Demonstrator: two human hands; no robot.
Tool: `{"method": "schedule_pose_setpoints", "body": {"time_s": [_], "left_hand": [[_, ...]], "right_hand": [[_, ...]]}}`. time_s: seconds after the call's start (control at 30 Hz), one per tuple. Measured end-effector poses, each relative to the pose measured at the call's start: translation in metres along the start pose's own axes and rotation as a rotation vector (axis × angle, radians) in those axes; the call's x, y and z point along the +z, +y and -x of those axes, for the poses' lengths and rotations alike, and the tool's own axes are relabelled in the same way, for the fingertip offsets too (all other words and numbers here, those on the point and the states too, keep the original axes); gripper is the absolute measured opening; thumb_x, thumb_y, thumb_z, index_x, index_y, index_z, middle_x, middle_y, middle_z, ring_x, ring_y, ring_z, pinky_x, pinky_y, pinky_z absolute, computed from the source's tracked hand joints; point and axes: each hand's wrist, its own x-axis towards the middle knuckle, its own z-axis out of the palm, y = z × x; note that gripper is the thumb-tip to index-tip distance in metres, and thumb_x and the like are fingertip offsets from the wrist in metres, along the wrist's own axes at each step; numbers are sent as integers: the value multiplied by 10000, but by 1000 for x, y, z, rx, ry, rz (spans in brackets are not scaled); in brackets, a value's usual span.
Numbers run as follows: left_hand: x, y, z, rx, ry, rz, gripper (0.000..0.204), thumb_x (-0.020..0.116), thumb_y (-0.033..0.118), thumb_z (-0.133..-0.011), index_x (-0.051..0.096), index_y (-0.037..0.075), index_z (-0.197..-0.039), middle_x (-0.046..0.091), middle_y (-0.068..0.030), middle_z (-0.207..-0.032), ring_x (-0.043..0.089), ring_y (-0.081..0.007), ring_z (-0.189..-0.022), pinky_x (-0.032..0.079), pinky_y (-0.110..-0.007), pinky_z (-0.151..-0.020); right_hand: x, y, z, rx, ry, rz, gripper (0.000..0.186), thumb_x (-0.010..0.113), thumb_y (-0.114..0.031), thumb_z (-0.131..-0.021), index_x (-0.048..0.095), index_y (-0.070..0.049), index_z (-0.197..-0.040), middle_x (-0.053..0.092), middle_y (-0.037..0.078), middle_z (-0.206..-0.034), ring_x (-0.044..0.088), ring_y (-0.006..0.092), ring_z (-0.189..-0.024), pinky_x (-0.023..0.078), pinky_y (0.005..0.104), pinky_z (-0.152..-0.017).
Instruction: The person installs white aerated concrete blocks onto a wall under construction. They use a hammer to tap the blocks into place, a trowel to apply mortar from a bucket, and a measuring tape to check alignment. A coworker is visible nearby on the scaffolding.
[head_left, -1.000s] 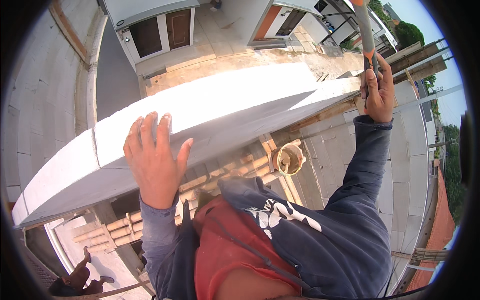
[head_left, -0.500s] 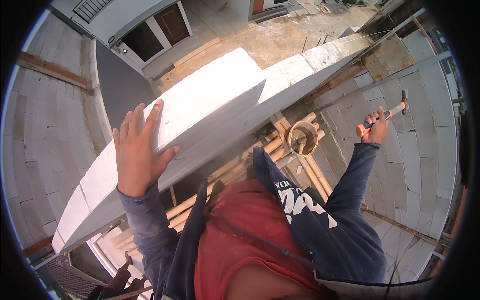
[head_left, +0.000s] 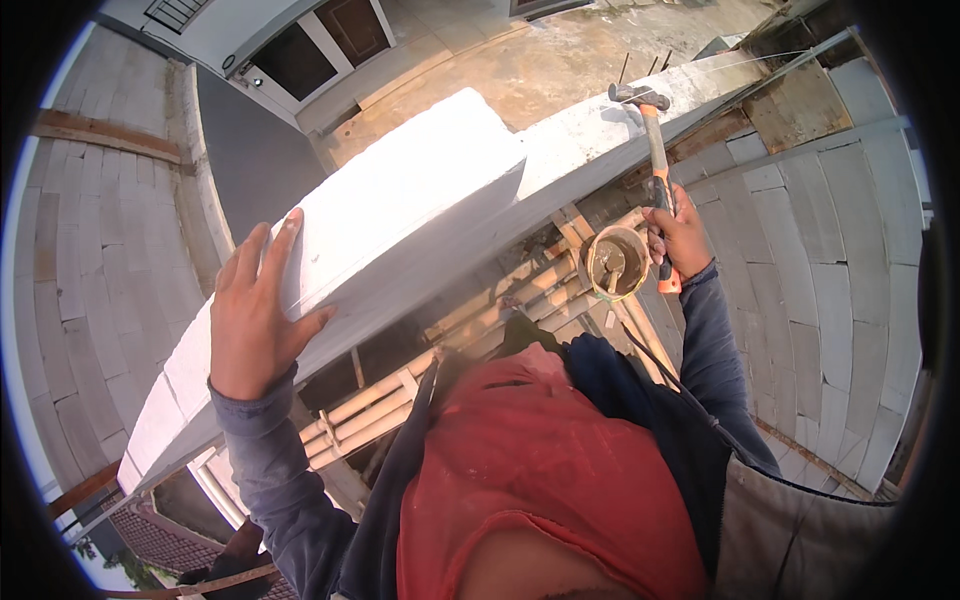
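Observation:
My left hand (head_left: 255,320) lies with its fingers spread on the top edge of a white block wall (head_left: 170,385), against a raised white block (head_left: 410,170). In my right hand (head_left: 682,235) is a hammer (head_left: 655,140) with an orange and dark grip, my fingers wrapped round its handle. The dark hammer head is over the lower stretch of wall top to the right of the raised block; whether it touches cannot be made out. Just left of my right hand stands a bucket (head_left: 603,245) with grey-brown mix and a stick-like handle in it.
Bamboo poles (head_left: 370,425) form a scaffold below me, on my side of the wall. Pale block walls (head_left: 800,290) rise at the right and left. Thin rods (head_left: 625,68) stick up past the wall. Beyond it lies a concrete yard (head_left: 470,65) with a door (head_left: 350,30).
The hammer has swung left and away from me, from the right-hand wall side to over the wall top. My left hand stays on the block, while my view has shifted slightly.

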Motion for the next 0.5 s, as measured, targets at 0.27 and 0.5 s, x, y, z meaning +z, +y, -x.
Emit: {"method": "schedule_pose_setpoints", "body": {"time_s": [0.27,0.5], "left_hand": [[-5,-3,-4,24,-29,7,1177,1031,247,-592,447,202,-1613,555,-278,-1507,589,-481,-1336,518,-519,-1123],[-9,-4,-5,43,-46,31,1121,995,237,-615,472,192,-1605,556,-264,-1469,616,-474,-1254,532,-519,-1063]], "right_hand": [[71,24,30,82,-245,120,508,592,13,-965,437,-83,-1439,557,22,-770,483,99,-448,429,283,-411],[36,18,17,91,-161,96,529,580,15,-957,399,-86,-1443,573,31,-773,512,105,-455,424,289,-402]]}}
